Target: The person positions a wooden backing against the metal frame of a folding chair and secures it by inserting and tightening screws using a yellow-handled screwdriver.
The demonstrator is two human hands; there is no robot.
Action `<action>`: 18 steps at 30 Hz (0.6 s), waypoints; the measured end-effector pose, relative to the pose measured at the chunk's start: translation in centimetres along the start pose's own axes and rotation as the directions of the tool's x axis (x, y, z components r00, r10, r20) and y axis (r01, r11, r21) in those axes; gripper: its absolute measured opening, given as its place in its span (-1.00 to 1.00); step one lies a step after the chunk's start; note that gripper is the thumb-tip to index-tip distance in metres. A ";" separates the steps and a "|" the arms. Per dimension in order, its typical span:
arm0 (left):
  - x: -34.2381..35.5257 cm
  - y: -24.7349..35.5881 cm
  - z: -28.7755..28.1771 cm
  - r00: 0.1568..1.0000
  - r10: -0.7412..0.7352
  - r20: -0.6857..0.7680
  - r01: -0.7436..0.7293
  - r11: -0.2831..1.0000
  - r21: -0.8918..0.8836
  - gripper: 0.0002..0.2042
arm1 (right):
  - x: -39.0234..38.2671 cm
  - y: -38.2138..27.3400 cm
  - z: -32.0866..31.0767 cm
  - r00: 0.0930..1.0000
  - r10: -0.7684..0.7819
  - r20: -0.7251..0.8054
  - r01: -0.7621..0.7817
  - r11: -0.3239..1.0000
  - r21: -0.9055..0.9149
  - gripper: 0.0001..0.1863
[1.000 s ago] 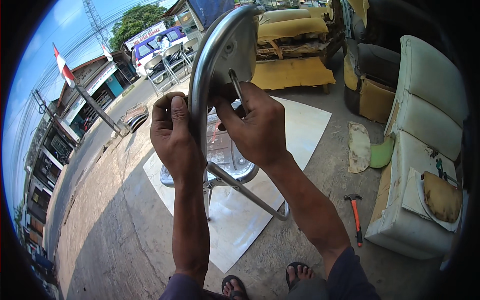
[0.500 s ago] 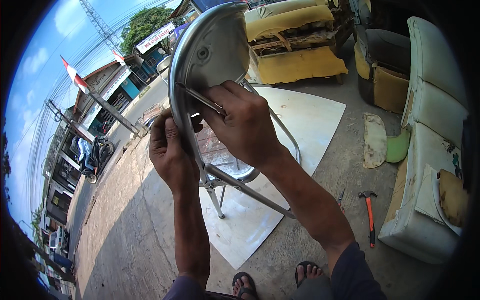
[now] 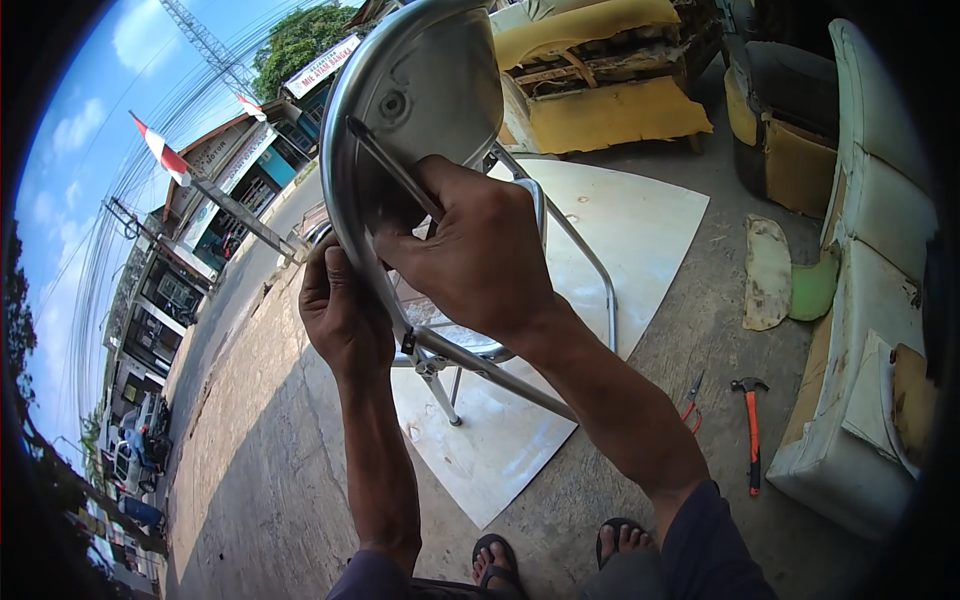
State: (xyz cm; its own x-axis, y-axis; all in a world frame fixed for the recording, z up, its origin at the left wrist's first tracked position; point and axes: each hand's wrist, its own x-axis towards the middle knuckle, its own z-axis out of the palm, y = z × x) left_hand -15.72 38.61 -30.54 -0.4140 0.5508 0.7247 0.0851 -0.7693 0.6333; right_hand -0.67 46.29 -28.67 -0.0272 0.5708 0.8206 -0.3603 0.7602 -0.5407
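A metal folding chair (image 3: 440,90) with a bare silver backrest and tubular frame stands tilted in front of me. My left hand (image 3: 343,305) is closed around the frame's left side tube, low beside the backrest, thumb towards me. My right hand (image 3: 480,250) is closed on a thin metal rod (image 3: 392,168). This rod slants up and left across the backrest, its far end near the rim tube, below a round dimple in the sheet. The fingertips of my right hand are hidden behind the hand, so I cannot tell whether they touch the chair.
Under the chair lies a pale board (image 3: 620,240) on the concrete. To the right are a claw hammer (image 3: 752,430) with an orange handle, red-handled pliers or scissors (image 3: 692,398) and a worn white sofa (image 3: 850,400). Stripped yellow seating (image 3: 610,120) stands behind; a road runs at left.
The rod now points more steeply upward, and my right hand has turned with it. The chair sits slightly further left in view. My left hand keeps its hold on the tube.
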 end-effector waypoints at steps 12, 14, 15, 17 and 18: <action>0.8 0.5 -0.6 0.977 -0.163 0.140 0.174 0.982 -0.067 -0.69 | -1.0 1.7 -2.8 0.949 0.266 0.168 -0.310 0.882 0.355 -0.79; 0.7 0.4 -0.8 0.978 -0.159 0.136 0.171 0.982 -0.083 -0.69 | -1.0 1.9 -2.5 0.955 0.235 0.182 -0.287 0.886 0.365 -0.79; 0.6 0.5 -0.8 0.974 -0.167 0.156 0.182 0.979 -0.091 -0.69 | -1.1 1.7 -2.6 0.940 0.262 0.217 -0.326 0.875 0.358 -0.79; 0.5 0.6 -0.7 0.974 -0.176 0.144 0.189 0.979 -0.082 -0.69 | -1.0 1.2 -2.5 0.925 0.282 0.255 -0.360 0.866 0.346 -0.79; 0.4 0.8 -0.6 0.974 -0.180 0.137 0.192 0.978 -0.077 -0.69 | -1.1 1.0 -2.4 0.925 0.279 0.257 -0.357 0.869 0.343 -0.79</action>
State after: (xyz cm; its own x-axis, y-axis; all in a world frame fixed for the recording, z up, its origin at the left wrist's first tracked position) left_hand -16.41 38.08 -29.91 -0.2944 0.7195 0.6290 -0.0664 -0.6720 0.7376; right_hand 1.23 47.20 -30.54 -0.3649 0.6607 0.6560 -0.6231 0.3502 -0.6994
